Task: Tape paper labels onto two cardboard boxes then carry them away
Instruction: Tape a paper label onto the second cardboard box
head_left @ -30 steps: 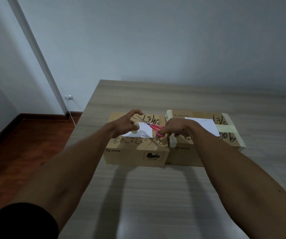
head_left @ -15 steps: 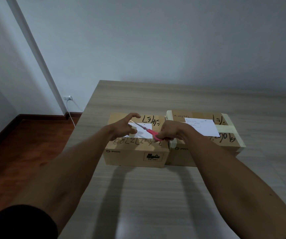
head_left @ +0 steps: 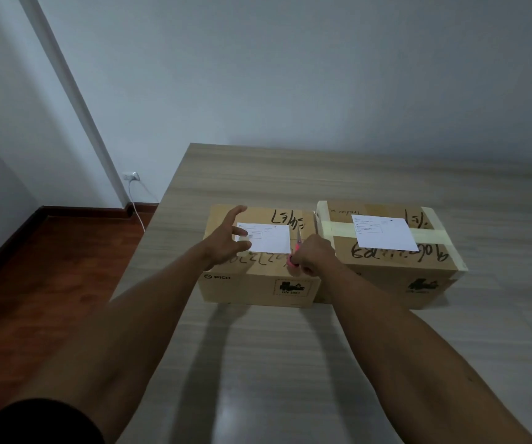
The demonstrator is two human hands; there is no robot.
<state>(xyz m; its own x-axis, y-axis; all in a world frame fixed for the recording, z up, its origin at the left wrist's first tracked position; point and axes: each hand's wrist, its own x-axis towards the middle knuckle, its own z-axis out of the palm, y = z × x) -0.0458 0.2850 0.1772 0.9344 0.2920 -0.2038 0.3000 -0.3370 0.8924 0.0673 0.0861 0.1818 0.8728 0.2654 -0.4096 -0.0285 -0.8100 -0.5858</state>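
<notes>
Two cardboard boxes sit side by side on the table. The left box (head_left: 258, 283) carries a white paper label (head_left: 271, 238) on its top. My left hand (head_left: 226, 241) hovers over the label's left edge with fingers spread; something small and pale, perhaps tape, sits at the thumb and forefinger. My right hand (head_left: 312, 259) is closed on pink-handled scissors (head_left: 295, 254), blades pointing away along the label's right edge. The right box (head_left: 386, 270), bound with pale tape, has its own white label (head_left: 383, 232) lying on top.
The wooden table (head_left: 290, 363) reaches to the wall behind the boxes; its left edge drops to a reddish wood floor (head_left: 34, 283). A wall socket with a white cable (head_left: 133, 187) is low on the left wall.
My right hand pulled the scissors back off the left label toward its right edge, blades now pointing away. The left hand spread wider over the label's left side. The view shifted slightly.
</notes>
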